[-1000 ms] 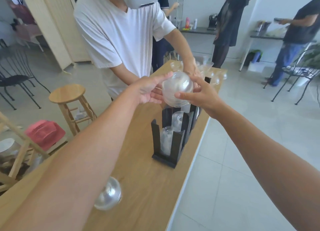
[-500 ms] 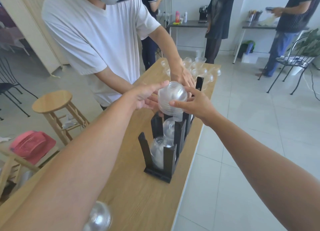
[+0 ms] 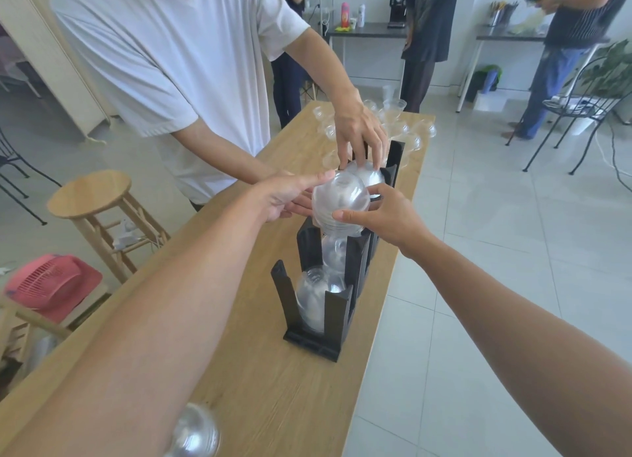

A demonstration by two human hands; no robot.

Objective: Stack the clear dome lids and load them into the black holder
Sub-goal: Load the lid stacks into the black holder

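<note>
A stack of clear dome lids point(image 3: 340, 201) is held between my left hand point(image 3: 287, 196) and my right hand point(image 3: 379, 217), just above the black holder point(image 3: 337, 314) on the wooden table point(image 3: 260, 381). The holder's near slot holds a lid stack point(image 3: 316, 296), and the middle slot holds another point(image 3: 335, 251). Several loose lids point(image 3: 407, 131) lie at the table's far end. One more lid point(image 3: 195, 432) lies near me, under my left arm.
A person in a white shirt stands across the table; their hand point(image 3: 360, 131) presses a lid stack point(image 3: 367, 176) into the holder's far slot. A wooden stool point(image 3: 90, 196) and a pink fan point(image 3: 51, 282) stand to the left. The table's right edge drops to tiled floor.
The lid stack in my hands has come down closer to the holder's top. The other person's hand has moved onto the far slot. My view has tilted downward.
</note>
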